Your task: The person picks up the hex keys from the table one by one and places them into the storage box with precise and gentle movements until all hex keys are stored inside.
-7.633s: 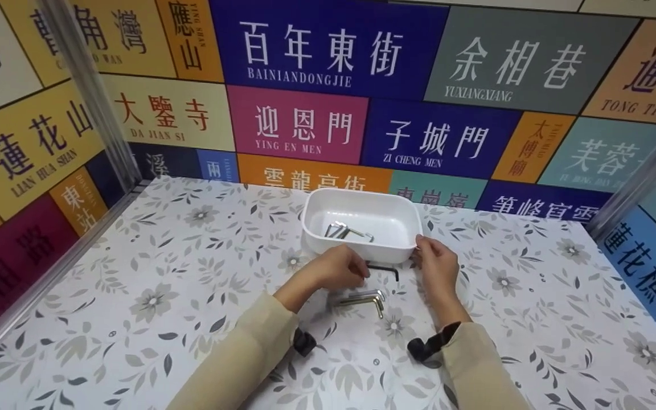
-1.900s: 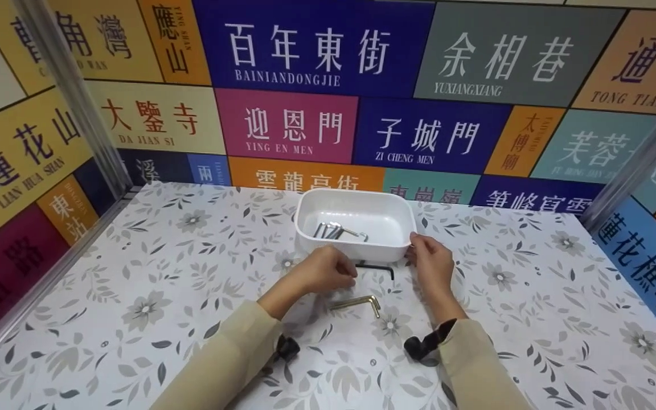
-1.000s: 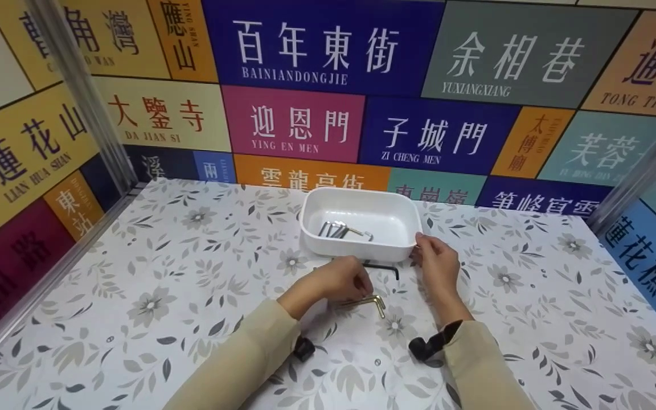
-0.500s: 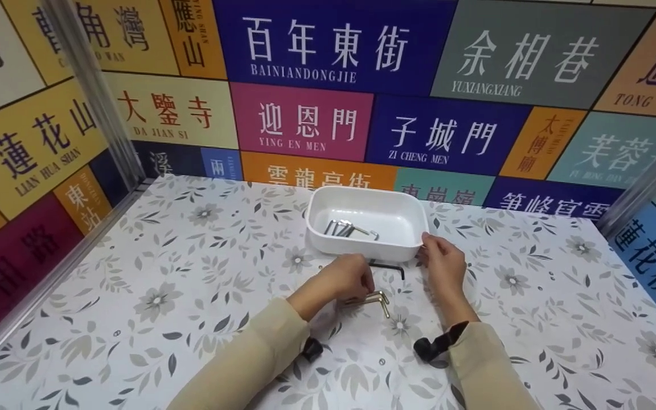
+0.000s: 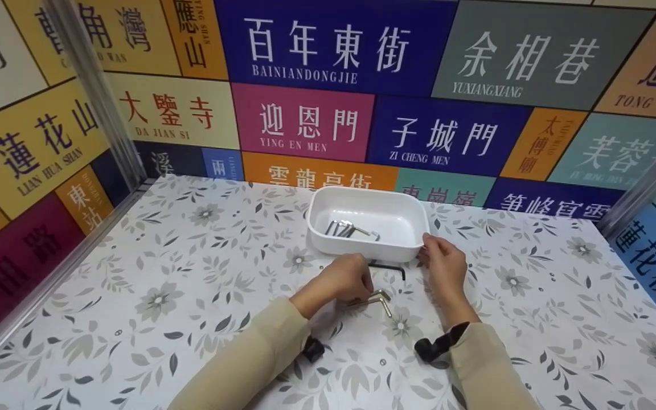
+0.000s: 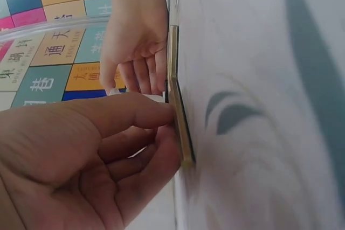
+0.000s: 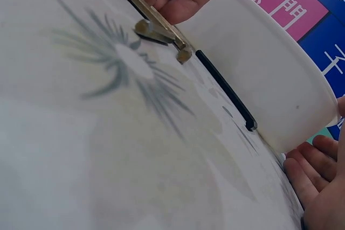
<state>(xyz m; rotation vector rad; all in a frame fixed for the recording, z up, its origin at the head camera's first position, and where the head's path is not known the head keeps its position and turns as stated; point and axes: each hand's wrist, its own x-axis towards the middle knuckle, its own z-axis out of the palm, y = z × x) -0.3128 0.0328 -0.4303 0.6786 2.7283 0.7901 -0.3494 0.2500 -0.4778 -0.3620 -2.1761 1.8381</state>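
Note:
My left hand is low over the table, thumb and fingertips pinching a brass-coloured hex key. A second brass-coloured hex key lies right against it; their bent ends point right in the head view. Fingers cover part of both long arms. My right hand holds the near right corner of a white plastic box between thumb and fingers. Several silver hex keys lie inside the box on its left side, and one has a brass-toned shaft.
A black hex key lies on the table along the box's near side, between the two hands. White cloth with grey leaves and flowers covers the table. Printed panels rise behind, with clear posts at the corners.
A silver hex key beside the brass ones has left the table, and the box holds more silver keys. My left hand has come down onto the brass pair, whose bent ends have shifted slightly.

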